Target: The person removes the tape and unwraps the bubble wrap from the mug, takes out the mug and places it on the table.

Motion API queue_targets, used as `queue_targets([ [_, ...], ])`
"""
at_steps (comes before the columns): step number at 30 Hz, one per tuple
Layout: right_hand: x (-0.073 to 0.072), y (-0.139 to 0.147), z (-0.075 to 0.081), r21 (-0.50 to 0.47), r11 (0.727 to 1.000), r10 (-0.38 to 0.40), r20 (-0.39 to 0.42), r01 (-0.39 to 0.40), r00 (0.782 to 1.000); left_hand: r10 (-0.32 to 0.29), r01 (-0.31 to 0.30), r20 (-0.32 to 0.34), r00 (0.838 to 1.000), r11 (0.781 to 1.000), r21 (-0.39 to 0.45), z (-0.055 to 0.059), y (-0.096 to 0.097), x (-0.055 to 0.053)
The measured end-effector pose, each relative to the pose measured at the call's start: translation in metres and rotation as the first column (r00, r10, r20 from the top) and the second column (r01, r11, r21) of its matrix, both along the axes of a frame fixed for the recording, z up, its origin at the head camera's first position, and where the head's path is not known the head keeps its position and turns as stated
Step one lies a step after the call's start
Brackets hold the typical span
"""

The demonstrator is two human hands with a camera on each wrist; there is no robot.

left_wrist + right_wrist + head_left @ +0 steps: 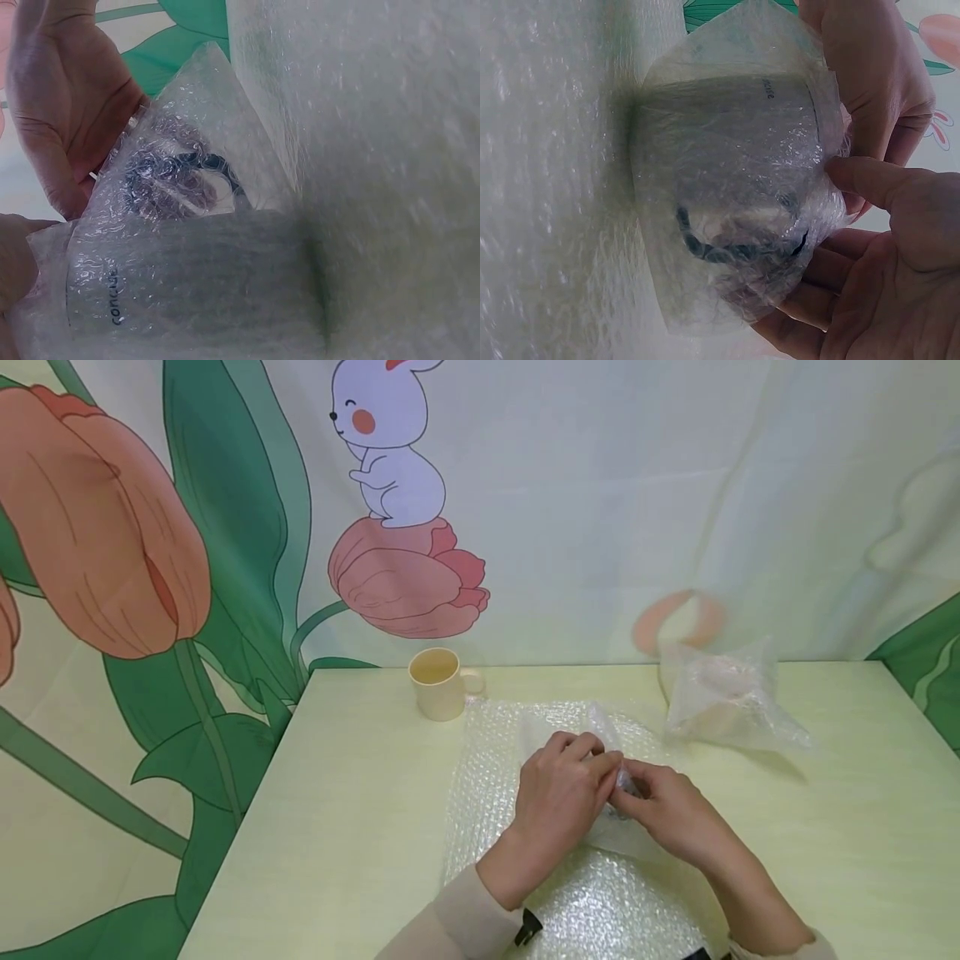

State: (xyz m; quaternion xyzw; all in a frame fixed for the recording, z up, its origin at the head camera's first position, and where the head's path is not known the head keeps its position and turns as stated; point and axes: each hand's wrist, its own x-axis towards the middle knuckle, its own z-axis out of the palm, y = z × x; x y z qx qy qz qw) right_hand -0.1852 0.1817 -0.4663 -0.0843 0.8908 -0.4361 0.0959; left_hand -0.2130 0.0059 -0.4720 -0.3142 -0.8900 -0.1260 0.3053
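Observation:
Both hands are close together over a mug (720, 135) wrapped in clear bubble wrap (202, 86). Pale with small dark lettering and a dark handle (214, 161), the mug stands upright. My left hand (558, 789) pinches the gathered wrap near the top. On the handle side, my right hand (678, 814) grips the crumpled wrap between thumb and fingers. The two hands' fingertips meet at the gathered part. Under the wrapped mug lies a large bubble wrap sheet (487, 777). In the head view the hands cover most of the mug.
A plain yellow mug (438, 693) stands toward the table's back, left of the sheet, its handle to the right. Another wrapped bundle (723, 693) sits at the back right. Behind the table (337, 827) hangs a printed cloth (562, 510) with tulips and a rabbit.

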Motion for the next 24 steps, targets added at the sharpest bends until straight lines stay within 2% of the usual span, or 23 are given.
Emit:
queue_targets([
  [6, 0.0003, -0.0011, 0.0013, 0.014, 1.000, -0.012, 0.007, 0.012, 1.000, 0.002, -0.003, 0.019, 1.000, 0.999, 0.040, -0.0011, 0.0006, 0.0005],
  [13, 0.0002, -0.0016, 0.0008, 0.013, 1.000, -0.013, 0.005, 0.013, 1.000, 0.017, -0.017, 0.007, 1.000, 0.998, 0.062, -0.0022, 0.0018, 0.0013],
  [21, -0.0008, -0.0018, 0.0000, 0.016, 0.999, -0.029, 0.019, 0.028, 0.999, 0.007, -0.007, 0.002, 1.000, 0.978, 0.208, 0.0037, -0.0005, -0.0017],
  [24, -0.0004, -0.0023, 0.0011, 0.010, 1.000, -0.024, 0.014, 0.024, 1.000, 0.005, -0.006, 0.005, 1.000, 0.977, 0.212, 0.0041, -0.0008, -0.0027],
])
